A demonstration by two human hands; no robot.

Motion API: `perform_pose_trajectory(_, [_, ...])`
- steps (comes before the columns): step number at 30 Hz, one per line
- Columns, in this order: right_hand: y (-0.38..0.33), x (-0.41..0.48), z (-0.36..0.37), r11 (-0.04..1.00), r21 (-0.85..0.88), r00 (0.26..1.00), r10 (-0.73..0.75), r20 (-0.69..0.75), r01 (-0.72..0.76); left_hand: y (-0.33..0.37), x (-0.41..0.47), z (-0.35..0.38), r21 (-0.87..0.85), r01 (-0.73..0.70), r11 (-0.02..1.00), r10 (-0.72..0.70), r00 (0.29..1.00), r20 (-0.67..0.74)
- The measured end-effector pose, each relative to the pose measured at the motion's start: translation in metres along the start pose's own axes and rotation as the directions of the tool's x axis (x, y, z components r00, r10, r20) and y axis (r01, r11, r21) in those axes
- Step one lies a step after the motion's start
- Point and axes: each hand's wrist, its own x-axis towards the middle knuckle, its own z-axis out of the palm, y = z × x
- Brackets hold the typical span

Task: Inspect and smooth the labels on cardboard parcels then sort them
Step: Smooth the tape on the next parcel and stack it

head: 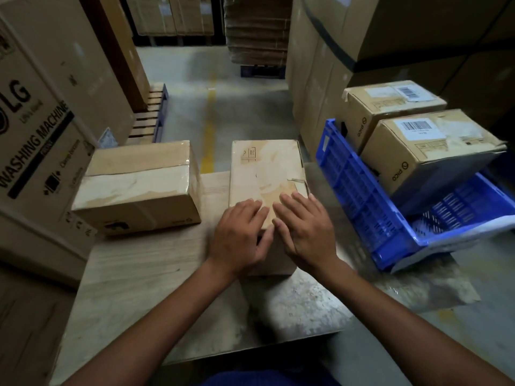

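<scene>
Head view. The step in hand looked like smoothing the top of the parcel [264,174] that lay at the centre of the frame on the table [133,277]. To do it well, I would judge, the palms should stay flat and sweep from the middle out toward the edges. Even pressure would push creases and air out without snagging the torn tape [296,181] at the parcel's right edge. No white label showed on this top face, only glossy tape and small print marks, so whether a label lay under the hands could not be told.

The left hand [239,235] and right hand [303,229] lay side by side on the near end of the parcel's top. Both were open, fingers straight and close together, pressing down and gripping nothing. The left thumb reached over the near edge.

A second parcel [139,188] sat on the table at centre left, apart from the first. At the right of the frame a tilted blue crate [359,201] held two labelled parcels [429,146], barcodes up, which was probably the sorting place.
</scene>
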Motion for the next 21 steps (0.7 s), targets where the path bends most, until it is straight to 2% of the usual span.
perform_pose_trajectory(3, [0.004,0.012,-0.008,0.997,-0.052,0.999,-0.052,-0.003,0.052,-0.005,0.02,-0.01,-0.017,-0.033,0.999,0.033,0.998,0.044])
perform_pose_trajectory(6, [0.005,0.035,-0.014,0.997,-0.08,0.999,0.021,0.049,-0.017,-0.011,0.04,-0.01,-0.039,0.014,0.999,-0.007,0.985,0.175])
perform_pose_trajectory(9, [0.003,0.045,-0.012,0.995,-0.062,0.96,0.094,0.264,-0.081,-0.014,0.047,-0.006,0.012,0.136,0.991,-0.131,0.915,0.382])
perform_pose_trajectory(11, [0.002,0.046,-0.012,0.993,-0.088,0.909,0.106,0.404,-0.076,-0.014,0.047,-0.004,0.051,0.158,0.986,-0.164,0.88,0.445])
perform_pose_trajectory(13, [0.001,0.048,-0.014,0.992,-0.114,0.891,0.105,0.441,-0.061,-0.013,0.048,-0.007,0.075,0.152,0.985,-0.17,0.868,0.466])
perform_pose_trajectory(16, [0.002,0.059,-0.017,0.988,-0.151,0.92,0.068,0.386,-0.009,-0.011,0.058,-0.016,0.109,0.152,0.982,-0.186,0.863,0.469])
perform_pose_trajectory(18, [0.005,0.074,-0.02,0.982,-0.187,0.935,0.06,0.349,0.006,-0.014,0.072,-0.02,0.099,0.156,0.983,-0.183,0.901,0.394])
perform_pose_trajectory(21, [0.012,0.097,-0.016,0.984,-0.16,0.945,0.13,0.3,-0.084,-0.026,0.096,-0.014,0.024,0.175,0.984,-0.174,0.94,0.294])
